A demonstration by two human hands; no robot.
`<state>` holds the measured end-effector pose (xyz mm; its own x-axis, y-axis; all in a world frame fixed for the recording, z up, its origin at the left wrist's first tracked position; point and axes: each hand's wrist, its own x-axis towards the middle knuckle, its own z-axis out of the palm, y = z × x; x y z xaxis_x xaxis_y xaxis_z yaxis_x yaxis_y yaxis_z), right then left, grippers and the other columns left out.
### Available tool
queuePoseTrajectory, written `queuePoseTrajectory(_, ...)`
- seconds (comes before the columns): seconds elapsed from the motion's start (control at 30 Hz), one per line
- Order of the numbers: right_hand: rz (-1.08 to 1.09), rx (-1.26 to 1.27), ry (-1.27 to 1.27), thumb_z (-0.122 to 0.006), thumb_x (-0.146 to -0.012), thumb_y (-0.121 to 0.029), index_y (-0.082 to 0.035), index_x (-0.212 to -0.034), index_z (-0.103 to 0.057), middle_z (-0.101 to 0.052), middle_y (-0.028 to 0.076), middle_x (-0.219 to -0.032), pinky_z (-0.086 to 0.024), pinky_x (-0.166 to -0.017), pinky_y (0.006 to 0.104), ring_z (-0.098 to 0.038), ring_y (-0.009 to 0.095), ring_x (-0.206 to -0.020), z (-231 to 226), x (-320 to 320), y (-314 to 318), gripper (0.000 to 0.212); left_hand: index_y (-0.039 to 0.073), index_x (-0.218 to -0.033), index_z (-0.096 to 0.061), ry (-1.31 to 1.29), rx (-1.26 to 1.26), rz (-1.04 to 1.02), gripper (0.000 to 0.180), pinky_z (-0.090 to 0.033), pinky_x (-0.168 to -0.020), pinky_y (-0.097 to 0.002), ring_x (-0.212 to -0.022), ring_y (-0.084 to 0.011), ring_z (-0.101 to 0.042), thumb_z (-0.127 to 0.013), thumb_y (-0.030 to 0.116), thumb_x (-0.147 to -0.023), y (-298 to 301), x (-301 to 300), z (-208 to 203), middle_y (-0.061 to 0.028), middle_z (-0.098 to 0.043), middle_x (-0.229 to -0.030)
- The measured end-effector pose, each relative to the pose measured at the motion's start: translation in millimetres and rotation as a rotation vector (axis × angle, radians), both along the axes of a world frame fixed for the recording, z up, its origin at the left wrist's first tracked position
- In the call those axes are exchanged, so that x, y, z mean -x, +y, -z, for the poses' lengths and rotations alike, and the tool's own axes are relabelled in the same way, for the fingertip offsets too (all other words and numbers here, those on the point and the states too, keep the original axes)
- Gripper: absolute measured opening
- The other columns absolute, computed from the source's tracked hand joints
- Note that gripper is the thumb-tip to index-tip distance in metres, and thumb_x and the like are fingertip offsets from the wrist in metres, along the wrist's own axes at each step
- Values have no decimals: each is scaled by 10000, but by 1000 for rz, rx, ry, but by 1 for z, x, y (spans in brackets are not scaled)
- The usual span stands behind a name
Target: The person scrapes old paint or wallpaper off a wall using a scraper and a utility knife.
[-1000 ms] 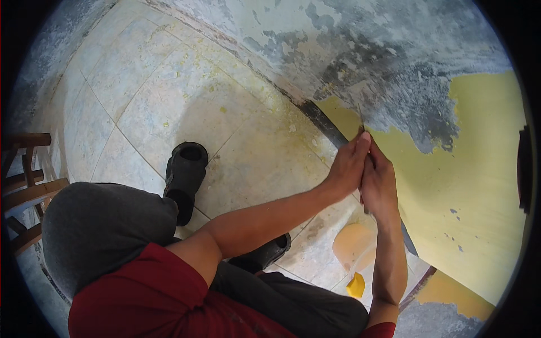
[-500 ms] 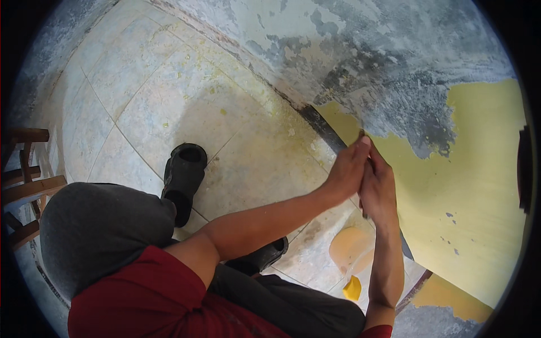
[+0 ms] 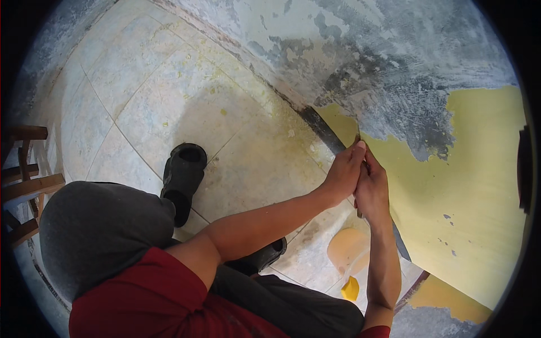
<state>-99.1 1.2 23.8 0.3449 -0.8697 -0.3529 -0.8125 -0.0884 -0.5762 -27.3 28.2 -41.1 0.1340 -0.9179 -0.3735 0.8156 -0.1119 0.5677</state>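
Note:
Both my hands are wrapped around a slim scraper (image 3: 357, 135), held against the yellow painted wall (image 3: 445, 186). My left hand (image 3: 341, 176) is closed on it from the left, thumb toward the blade end. Pressed against it, my right hand (image 3: 373, 190) also grips the handle, whose dark end shows below the palms. The narrow tip meets the ragged edge between the yellow paint and the bare, mottled grey patch (image 3: 389, 93). Most of the tool is hidden by my fingers.
Paint flakes litter the tiled floor (image 3: 163, 124) along the wall. A translucent orange container (image 3: 345, 248) with a yellow part (image 3: 350, 288) stands beside my right forearm. Wooden furniture (image 3: 34, 186) is at far left. My dark shoe (image 3: 183, 174) rests on the tiles.
My hands and the scraper have shifted slightly left and down along the wall. Both hands still grip it.

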Motion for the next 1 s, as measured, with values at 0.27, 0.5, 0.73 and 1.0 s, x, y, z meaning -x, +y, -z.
queuePoseTrajectory(0.27, 161, -176, -199, -347, -1019, -126, -77, -1424, -465, -596, 46, -723, -404, -419, 253, -458, 88, -452, -14, -11, 10, 424, 38, -1288, -532, -159, 54, -53, 502, -422, -427, -242, -516, -73, -506, -367, 447, -1047, 3, -2, -10, -8, -547, -674)
queuePoseTrajectory(0.5, 158, -157, -238, -341, -1022, -136, -74, -1412, -477, -567, 40, -678, -374, -375, 242, -433, 71, -419, -3, -7, 8, 417, 49, -1140, -588, -69, 22, 69, 482, -410, -375, -261, -458, -97, -511, -371, 468, -1041, 5, -9, -9, -26, -554, -654)
queuePoseTrajectory(0.73, 205, -222, -314, -362, -1026, -177, -66, -1377, -508, -534, 25, -615, -364, -364, 247, -443, 74, -411, -16, -7, 5, 397, 12, -1075, -610, -284, 55, -42, 509, -418, -387, -281, -443, -117, -512, -382, 465, -1035, 4, -5, -18, -52, -565, -638)
queuePoseTrajectory(1.0, 181, -175, -328, -379, -1030, -185, -75, -1395, -492, -545, 18, -624, -356, -353, 245, -420, 71, -384, 4, 0, 2, 398, 28, -927, -601, -308, 38, -116, 484, -423, -392, -283, -441, -113, -510, -406, 458, -1032, -7, -4, -9, -39, -551, -604)
